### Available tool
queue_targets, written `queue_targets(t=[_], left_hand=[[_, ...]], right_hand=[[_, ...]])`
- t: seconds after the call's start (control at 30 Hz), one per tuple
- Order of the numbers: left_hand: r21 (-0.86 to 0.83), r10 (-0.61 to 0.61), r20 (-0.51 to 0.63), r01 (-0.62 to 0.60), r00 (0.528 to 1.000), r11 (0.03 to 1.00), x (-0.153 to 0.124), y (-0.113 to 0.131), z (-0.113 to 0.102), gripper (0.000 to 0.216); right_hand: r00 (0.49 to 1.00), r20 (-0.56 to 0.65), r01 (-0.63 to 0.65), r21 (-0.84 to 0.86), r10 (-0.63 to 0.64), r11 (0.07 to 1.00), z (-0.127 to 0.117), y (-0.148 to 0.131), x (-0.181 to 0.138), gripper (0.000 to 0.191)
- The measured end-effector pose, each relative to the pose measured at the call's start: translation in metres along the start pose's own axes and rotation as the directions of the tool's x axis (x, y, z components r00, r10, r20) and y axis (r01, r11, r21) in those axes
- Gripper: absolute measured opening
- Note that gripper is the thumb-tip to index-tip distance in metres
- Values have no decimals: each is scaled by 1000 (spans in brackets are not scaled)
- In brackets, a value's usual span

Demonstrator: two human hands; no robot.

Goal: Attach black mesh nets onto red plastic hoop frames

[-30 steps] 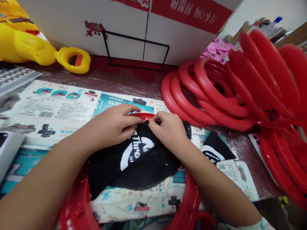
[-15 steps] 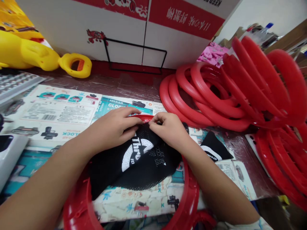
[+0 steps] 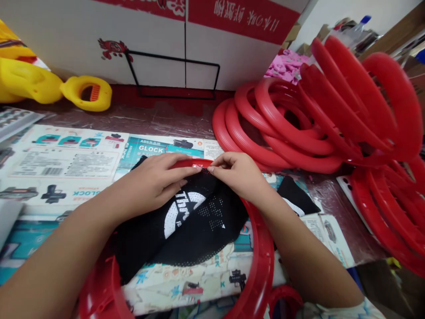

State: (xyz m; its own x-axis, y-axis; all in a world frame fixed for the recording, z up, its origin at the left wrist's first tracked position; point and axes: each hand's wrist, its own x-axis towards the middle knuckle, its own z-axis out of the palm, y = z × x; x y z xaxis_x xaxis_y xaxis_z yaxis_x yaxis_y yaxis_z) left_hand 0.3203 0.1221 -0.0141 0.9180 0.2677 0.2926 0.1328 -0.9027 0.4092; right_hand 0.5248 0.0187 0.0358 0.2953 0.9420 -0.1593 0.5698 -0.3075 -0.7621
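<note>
Since half a second ago the left hand [image 3: 152, 181] has flattened out from its curled grip, and a corner of the black mesh [image 3: 199, 221] now shows beyond its knuckles. More of the hoop's far rim is also bare between the two hands.

The dark desk [image 3: 159, 117] runs across the view, backed by a white cardboard box [image 3: 83, 22] with red print. A pile of red hoops [image 3: 299, 133] leans and overlaps on the right side of the desk. Printed packaging sheets [image 3: 66, 155] lie flat over the desk's near half.

On those sheets, right in front of the person, lies a single red hoop [image 3: 262, 248]. The black mesh with its white lettering is draped inside the hoop, and its top edge reaches the hoop's far rim.

The left hand rests on the mesh with its fingers stretched out and close together, fingertips at the rim. The right hand [image 3: 237, 173] pinches the mesh edge between thumb and forefinger, just beside the left fingertips.

A yellow plastic toy [image 3: 83, 91] sits at the back left. A second black mesh piece [image 3: 295, 195] lies just right of the hoop.
</note>
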Motion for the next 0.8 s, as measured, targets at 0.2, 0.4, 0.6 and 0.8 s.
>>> queue_targets(t=[0.2,0.4,0.6,0.8], left_hand=[[34,-27,11,27,1000,999,-1,0,7,42],[65,-35,14,34,999,997,-2,-1,10,46],[99,-32,30,29,999,995,-3,-3,12,52],[221,-57,23,51,998,974,-1,4,12,51]], right_hand=[[999,32,21,-55,-19,998,-1,0,-1,10],[1000,20,25,-93,-23,995,-1,-1,0,14],[1000,-12,22,-161,-24,987,2,-3,1,15],[999,-36,15,-279,-27,960,9,-4,1,15]])
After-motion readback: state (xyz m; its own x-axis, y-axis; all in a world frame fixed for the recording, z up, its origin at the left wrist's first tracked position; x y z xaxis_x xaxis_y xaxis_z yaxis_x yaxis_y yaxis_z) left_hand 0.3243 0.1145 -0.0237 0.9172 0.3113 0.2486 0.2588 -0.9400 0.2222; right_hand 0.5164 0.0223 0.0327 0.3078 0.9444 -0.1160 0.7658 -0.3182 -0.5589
